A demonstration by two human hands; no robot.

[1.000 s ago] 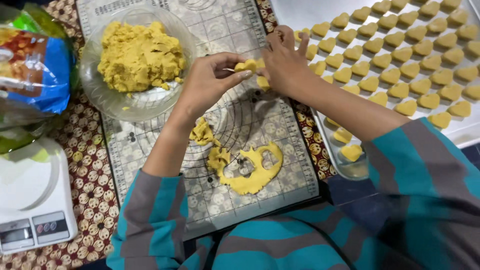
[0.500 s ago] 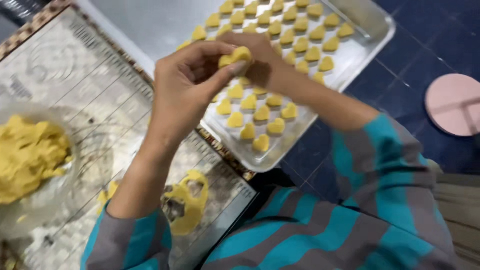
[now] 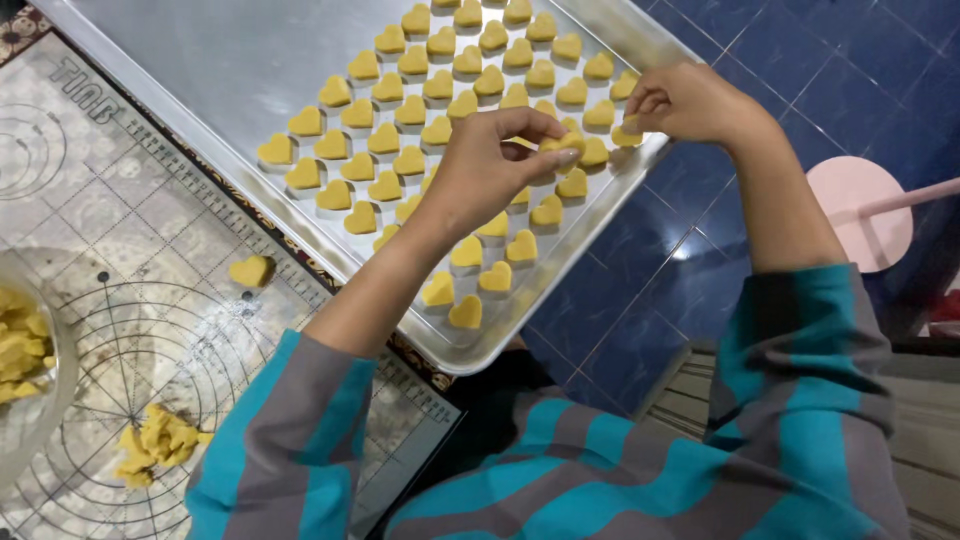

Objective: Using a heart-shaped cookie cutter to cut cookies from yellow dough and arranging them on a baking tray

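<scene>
Moved: both hands now over tray's near-right edge, apart; earlier pinched together on one piece.
Left hand: grip closed on heart-shaped dough piece, fingertips pinching, held just above the rows.
Right hand: grip nearly closed on second dough heart at tray rim.
Tray: metal, rows of yellow hearts.
Mat: one loose heart, dough scraps.
Bowl: far left, dough inside.
</scene>
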